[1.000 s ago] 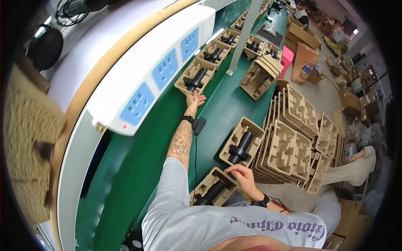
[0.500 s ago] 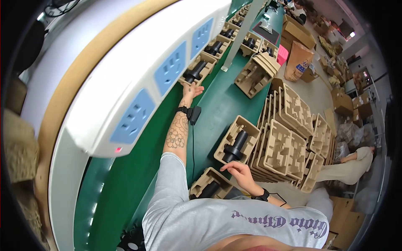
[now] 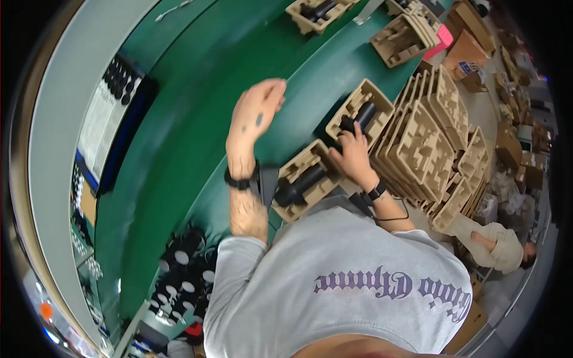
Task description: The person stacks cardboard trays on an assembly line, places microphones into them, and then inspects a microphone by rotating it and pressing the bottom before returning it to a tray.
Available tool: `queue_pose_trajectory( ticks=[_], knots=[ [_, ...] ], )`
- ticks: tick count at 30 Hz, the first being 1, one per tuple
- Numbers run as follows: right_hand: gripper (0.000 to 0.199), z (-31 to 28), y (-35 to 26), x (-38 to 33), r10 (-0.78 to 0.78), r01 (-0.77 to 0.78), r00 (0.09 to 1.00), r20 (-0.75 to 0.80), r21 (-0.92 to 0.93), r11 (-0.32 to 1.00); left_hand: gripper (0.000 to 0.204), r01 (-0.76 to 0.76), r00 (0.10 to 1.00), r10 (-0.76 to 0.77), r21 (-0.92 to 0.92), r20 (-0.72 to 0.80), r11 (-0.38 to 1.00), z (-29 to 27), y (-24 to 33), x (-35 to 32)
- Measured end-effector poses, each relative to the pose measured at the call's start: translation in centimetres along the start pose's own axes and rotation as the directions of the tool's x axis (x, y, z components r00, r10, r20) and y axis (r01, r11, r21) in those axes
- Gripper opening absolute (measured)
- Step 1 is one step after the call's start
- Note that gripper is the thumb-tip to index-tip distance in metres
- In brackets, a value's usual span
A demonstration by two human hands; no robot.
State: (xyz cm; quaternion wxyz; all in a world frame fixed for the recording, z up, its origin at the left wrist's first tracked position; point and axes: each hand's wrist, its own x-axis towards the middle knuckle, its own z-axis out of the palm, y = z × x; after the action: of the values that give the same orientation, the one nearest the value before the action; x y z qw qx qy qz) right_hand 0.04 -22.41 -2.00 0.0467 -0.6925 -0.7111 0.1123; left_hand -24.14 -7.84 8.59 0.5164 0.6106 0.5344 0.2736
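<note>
My left hand (image 3: pixel 256 116) hangs over the green work surface, back upward, its fingers half bent and partly hidden; nothing shows in it. My right hand (image 3: pixel 353 156) reaches over the near edge of a brown pulp tray (image 3: pixel 382 102), its fingers apart at the end of a black cylindrical part (image 3: pixel 364 114) lying there. Whether the fingertips touch the part or only the tray, I cannot tell. Between my forearms, close to my body, a second pulp tray (image 3: pixel 319 154) holds a similar black part (image 3: pixel 301 186), slightly blurred.
Tall nested stacks of empty pulp trays (image 3: pixel 421 143) stand to my right. Farther along the green surface (image 3: pixel 197 107) are another loaded tray (image 3: pixel 316 17) and several upright trays (image 3: pixel 399 42). Black parts with pale discs (image 3: pixel 176 280) lie heaped at lower left. Another person (image 3: pixel 498 247) is at far right.
My left hand has drawn back from a loaded tray on the far green strip. My right hand has reached forward to the nearer tray's part. The view has turned, and the power strip is gone.
</note>
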Motion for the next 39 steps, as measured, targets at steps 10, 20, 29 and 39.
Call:
queue_pose_trajectory(
  ticks=[10,20,29,39],
  knots=[
    [0.044,3.6,-2.9,-1.8,-0.215,0.234,0.972,-0.097,0.286,0.929,0.063,0.403,0.907,-0.416,0.436,-0.07,0.804,3.2,-15.5,-21.9],
    [0.034,2.3,-7.4,11.2,-0.178,0.284,0.938,-0.298,0.364,0.887,0.055,0.05,0.81,-0.422,-0.67,-0.406,0.74,4.4,-17.5,-18.7],
    [0.011,6.2,-14.3,24.6,-0.147,0.211,0.946,-0.29,0.203,0.956,0.045,0.149,0.752,-0.517,-0.658,-0.41,0.738,3.5,-18.8,-20.6],
    [0.011,7.2,-14.2,28.8,0.059,-0.035,0.956,-0.288,0.089,0.995,0.04,0.166,0.752,-0.511,-0.631,-0.416,0.757,2.8,-19.2,-19.5]
  ],
)
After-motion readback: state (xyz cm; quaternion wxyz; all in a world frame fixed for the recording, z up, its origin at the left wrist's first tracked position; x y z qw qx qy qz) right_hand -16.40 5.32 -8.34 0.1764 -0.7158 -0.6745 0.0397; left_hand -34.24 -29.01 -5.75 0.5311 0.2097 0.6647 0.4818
